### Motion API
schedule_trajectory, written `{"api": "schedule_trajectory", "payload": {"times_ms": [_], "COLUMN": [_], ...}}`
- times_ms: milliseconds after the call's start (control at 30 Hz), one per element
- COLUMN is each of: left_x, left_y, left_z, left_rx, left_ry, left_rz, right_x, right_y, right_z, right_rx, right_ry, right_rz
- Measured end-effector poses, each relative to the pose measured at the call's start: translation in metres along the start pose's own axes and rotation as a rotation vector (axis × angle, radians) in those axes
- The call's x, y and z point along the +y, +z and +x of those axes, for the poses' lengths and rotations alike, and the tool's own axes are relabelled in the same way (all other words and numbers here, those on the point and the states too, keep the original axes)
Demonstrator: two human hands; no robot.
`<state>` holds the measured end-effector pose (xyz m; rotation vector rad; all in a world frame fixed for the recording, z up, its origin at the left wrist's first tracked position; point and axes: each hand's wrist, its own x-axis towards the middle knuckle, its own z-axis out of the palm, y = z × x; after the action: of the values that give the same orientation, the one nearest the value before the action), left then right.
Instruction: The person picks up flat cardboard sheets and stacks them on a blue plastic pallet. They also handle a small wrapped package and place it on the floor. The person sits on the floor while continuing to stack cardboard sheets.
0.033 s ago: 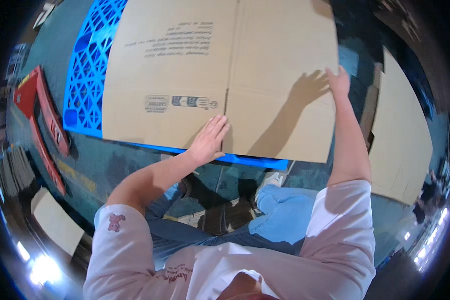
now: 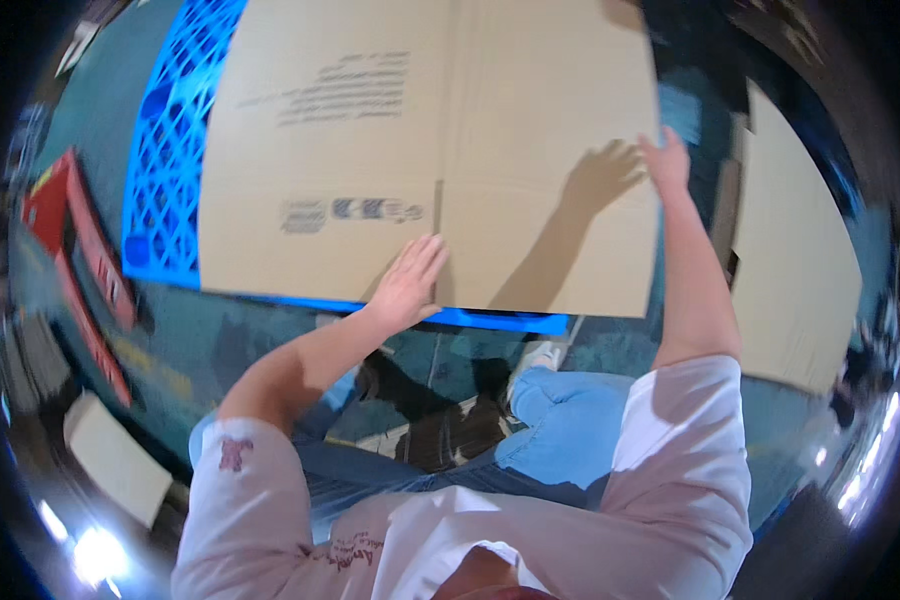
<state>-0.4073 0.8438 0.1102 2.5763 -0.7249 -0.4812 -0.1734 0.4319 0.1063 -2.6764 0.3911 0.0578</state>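
A large flattened cardboard box (image 2: pixel 530 90) with dark print and a slit along its middle fold lies on a blue plastic pallet (image 2: pixel 165 160). My left hand (image 2: pixel 407 283) rests on its near edge beside the slit, fingers stretched out flat. At the right edge of the cardboard is my right hand (image 2: pixel 668 165), its thumb and a finger apart. Its other fingers are hard to make out, and whether it touches the edge I cannot tell. The shadow of my right arm and spread fingers falls on the cardboard.
Red pallet jack forks (image 2: pixel 100 255) are on the green floor to the left. Another cardboard sheet (image 2: pixel 795 260) lies at the right, and a smaller pale sheet (image 2: pixel 118 460) at the lower left. A stack of cardboard (image 2: pixel 35 360) stands at the far left.
The cardboard and pallet have shifted slightly left in the picture, with some blur. Both hands keep nearly the same places on the cardboard.
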Motion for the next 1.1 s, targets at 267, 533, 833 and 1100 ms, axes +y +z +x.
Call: {"api": "schedule_trajectory", "payload": {"times_ms": [267,533,833,1100], "left_x": [0.025,0.018,-0.008,0.091], "left_y": [0.0,0.006,0.011,-0.022], "left_z": [-0.001,0.004,-0.008,0.046], "left_rx": [-0.003,-0.117,-0.056,-0.116], "left_ry": [0.018,0.063,-0.016,-0.138], "left_rz": [0.052,0.239,0.299,0.548], "right_x": [0.135,0.274,0.325,0.05], "right_y": [-0.088,-0.083,-0.091,-0.296], "right_z": [-0.119,-0.213,-0.195,-0.306], "right_rx": [0.215,0.215,0.252,0.541], "right_ry": [0.165,0.823,0.497,-0.183], "right_rz": [-0.195,-0.662,-0.852,-0.625]}}
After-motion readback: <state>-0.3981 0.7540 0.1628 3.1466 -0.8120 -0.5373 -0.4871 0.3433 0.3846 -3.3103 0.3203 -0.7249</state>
